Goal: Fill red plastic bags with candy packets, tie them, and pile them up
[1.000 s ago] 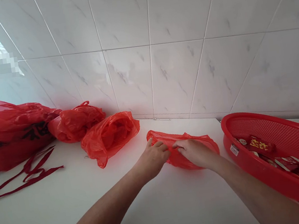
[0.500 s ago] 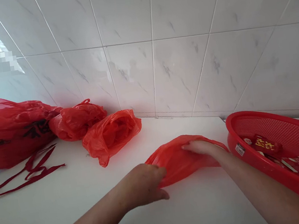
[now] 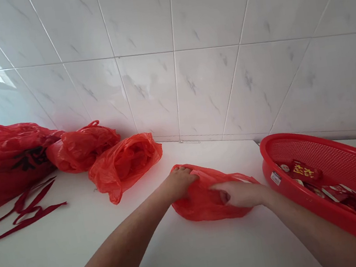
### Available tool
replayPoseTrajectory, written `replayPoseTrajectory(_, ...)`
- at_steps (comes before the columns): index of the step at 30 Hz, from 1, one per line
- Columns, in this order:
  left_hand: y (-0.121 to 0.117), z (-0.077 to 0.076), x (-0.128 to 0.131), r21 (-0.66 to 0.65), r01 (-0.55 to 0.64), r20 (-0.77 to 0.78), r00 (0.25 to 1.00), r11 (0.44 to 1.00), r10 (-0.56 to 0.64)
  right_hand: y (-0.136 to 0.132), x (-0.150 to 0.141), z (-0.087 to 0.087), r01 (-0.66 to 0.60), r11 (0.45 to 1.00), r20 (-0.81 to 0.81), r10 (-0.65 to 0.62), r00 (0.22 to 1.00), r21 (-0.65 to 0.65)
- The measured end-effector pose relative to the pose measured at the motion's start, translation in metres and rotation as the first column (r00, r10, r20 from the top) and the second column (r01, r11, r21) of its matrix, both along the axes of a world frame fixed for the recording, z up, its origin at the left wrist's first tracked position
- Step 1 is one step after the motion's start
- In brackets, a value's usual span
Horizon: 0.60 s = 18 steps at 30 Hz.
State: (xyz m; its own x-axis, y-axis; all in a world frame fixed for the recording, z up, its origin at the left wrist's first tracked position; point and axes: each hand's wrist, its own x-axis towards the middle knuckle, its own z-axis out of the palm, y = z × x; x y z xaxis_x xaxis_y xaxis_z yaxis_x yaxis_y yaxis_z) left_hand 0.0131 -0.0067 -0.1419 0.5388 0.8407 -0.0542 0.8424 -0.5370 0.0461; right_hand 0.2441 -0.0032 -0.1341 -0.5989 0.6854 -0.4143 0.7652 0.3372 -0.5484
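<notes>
A crumpled red plastic bag (image 3: pixel 200 201) lies on the white counter (image 3: pixel 122 256) in front of me. My left hand (image 3: pixel 178 182) rests on its upper left edge, fingers closed over the plastic. My right hand (image 3: pixel 236 194) presses on the bag's right side with fingers gripping the film. Both forearms reach in from the bottom of the view.
Three filled red plastic bags lie at the left by the tiled wall: a large one (image 3: pixel 3 162), a middle one (image 3: pixel 80 147) and a nearer one (image 3: pixel 124 163). Dark red ribbons (image 3: pixel 23 212) trail on the counter. A red mesh basket (image 3: pixel 333 182) holding red packets stands at the right.
My left hand moved from the bag's near left corner back up onto its top edge. My right hand shifted down onto the bag, which is now bunched smaller.
</notes>
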Motion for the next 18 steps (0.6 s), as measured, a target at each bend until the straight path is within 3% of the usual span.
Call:
replayPoseTrajectory(3, 0.001, 0.008, -0.005, -0.062, 0.044, 0.058, 0.998, 0.997, -0.04, -0.001, 0.012, 0.0, 0.094, 0.993, -0.266, -0.109, 0.958, -0.067)
replayPoseTrajectory(6, 0.0, 0.01, -0.003, -0.061, 0.088, 0.063, 0.994, 0.994, -0.084, 0.006, 0.012, -0.007, 0.288, 0.951, -0.458, -0.306, 0.835, -0.11)
replayPoseTrajectory(9, 0.001, 0.005, 0.0, -0.123, 0.065, 0.045, 0.997, 0.99, -0.059, 0.01, 0.005, -0.018, 0.446, 0.871, -0.491, -0.487, 0.722, -0.207)
replayPoseTrajectory(11, 0.002, 0.001, 0.001, -0.143, 0.061, 0.087, 0.995, 0.988, -0.049, 0.004, 0.001, -0.019, 0.485, 0.844, -0.487, -0.531, 0.693, -0.23)
replayPoseTrajectory(13, 0.003, 0.001, 0.002, -0.083, 0.096, 0.187, 0.979, 0.992, -0.079, -0.012, 0.002, -0.008, 0.484, 0.861, -0.541, -0.486, 0.687, -0.16)
replayPoseTrajectory(16, -0.001, 0.007, 0.0, 0.127, 0.135, 0.352, 0.92, 0.983, -0.171, -0.044, 0.016, 0.032, 0.464, 0.885, -0.653, -0.323, 0.685, 0.049)
replayPoseTrajectory(18, -0.008, 0.013, -0.003, 0.311, 0.056, 0.459, 0.865, 0.949, -0.202, -0.055, 0.039, 0.064, 0.565, 0.802, -0.661, -0.319, 0.679, 0.192)
